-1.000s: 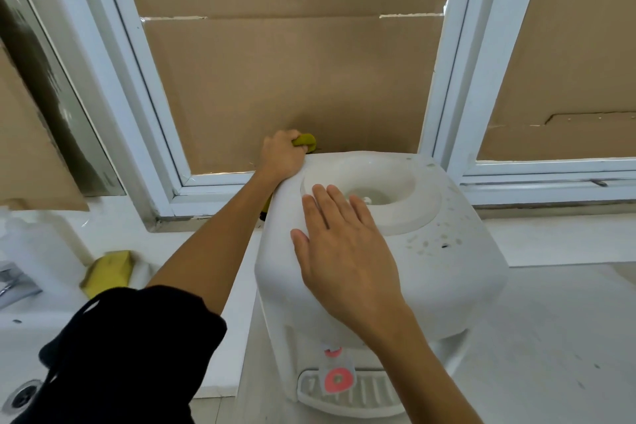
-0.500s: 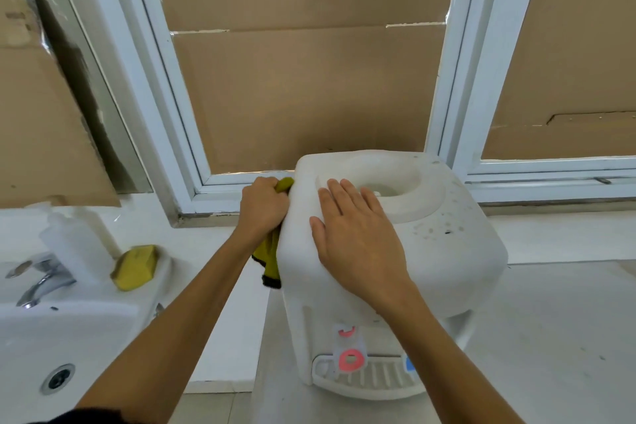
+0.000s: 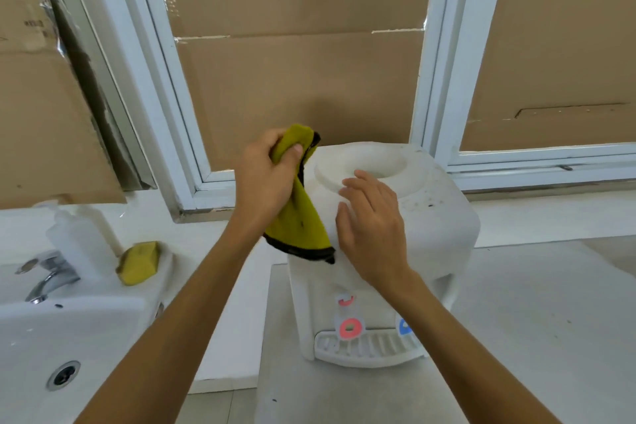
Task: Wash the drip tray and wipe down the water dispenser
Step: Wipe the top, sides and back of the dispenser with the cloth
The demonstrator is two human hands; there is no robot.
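Sink (image 3: 41, 327) of white ceramic sits at the far left with a chrome tap (image 3: 48, 277), a translucent plastic bottle (image 3: 81, 237) and a yellow sponge (image 3: 139, 262) on its rim. Next along, the left hand (image 3: 266, 179) is raised beside the dispenser, thumb and fingers bunched round the top of a yellow-green microfibre cloth with a black hem (image 3: 301, 217); the cloth hangs down against the upper left corner of the white plastic tabletop water dispenser (image 3: 440, 227). It looks soft and limp, so it is best gathered into a pad before pressing. The right hand (image 3: 373, 227) lies on the dispenser's top left edge, fingers loosely bent and holding nothing (apparently steadying the body). With no bottle fitted, the dispenser is probably light and smooth-sided, likely to slide on the pale bench (image 3: 533, 320) unless braced from above. Dark specks show on its right shoulder. Below, behind the red tap (image 3: 351, 327) and blue tap (image 3: 404, 325), the white slotted drip tray (image 3: 364, 348) sits in its slot at the base; I would take it by its front lip.
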